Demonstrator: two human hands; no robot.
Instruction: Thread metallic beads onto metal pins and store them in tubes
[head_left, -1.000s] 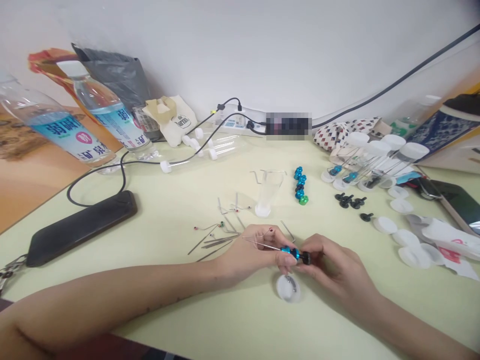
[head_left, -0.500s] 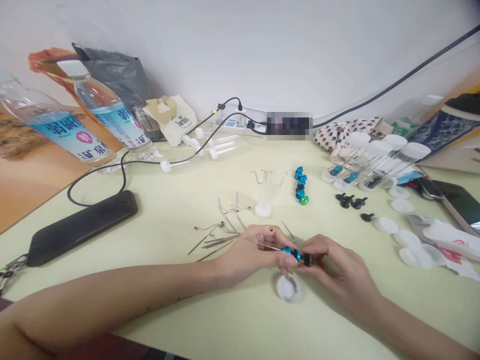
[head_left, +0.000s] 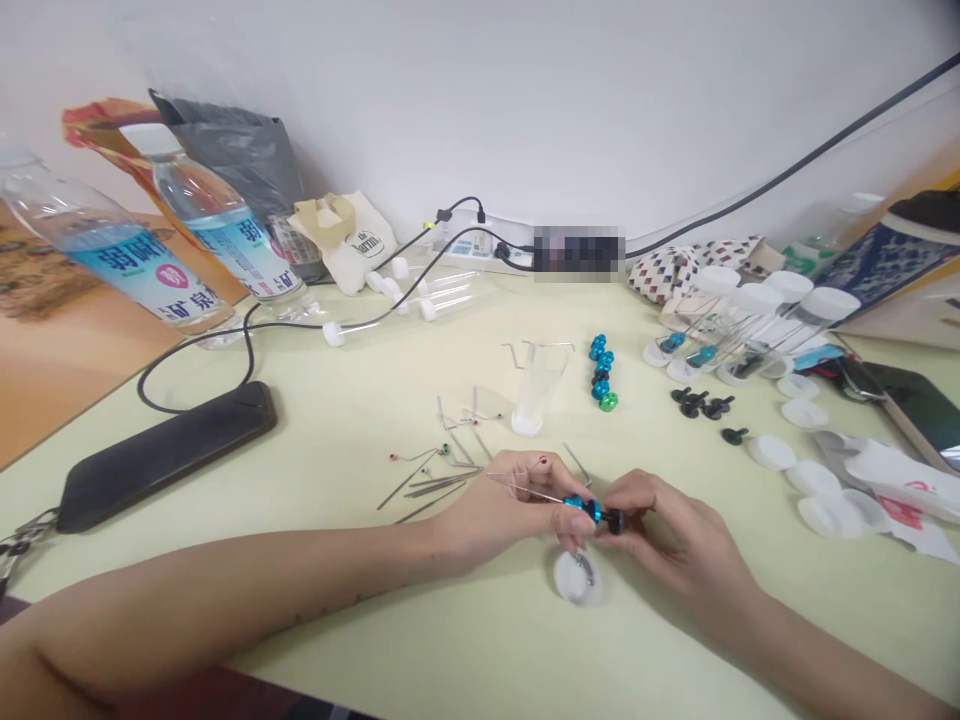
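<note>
My left hand (head_left: 517, 505) pinches a small blue metal fitting (head_left: 576, 504) between thumb and fingers. A thin metal rod (head_left: 536, 491) runs from it back across that hand. At the fitting's right end sits a black, flat-headed thumb screw (head_left: 616, 521). The fingers of my right hand (head_left: 686, 535) are closed at this screw; their tips are partly hidden. Just below both hands stands a small white cap (head_left: 576, 580) with tiny metal pieces in it. Several thin bent metal rods (head_left: 435, 485) lie to the left of my left hand, some with small coloured ends.
Behind the hands stands a clear tube (head_left: 541, 385) with bent rods across its top. Blue, black and green fittings (head_left: 601, 372) form a row beside it. Black screws (head_left: 694, 402), white caps (head_left: 772, 451) and filled tubes lie right. A power bank (head_left: 169, 455) and bottles (head_left: 240, 245) are left.
Both hands keep nearly the same place and grip on the blue fitting and black thumb screw. The view has shifted very slightly.
</note>
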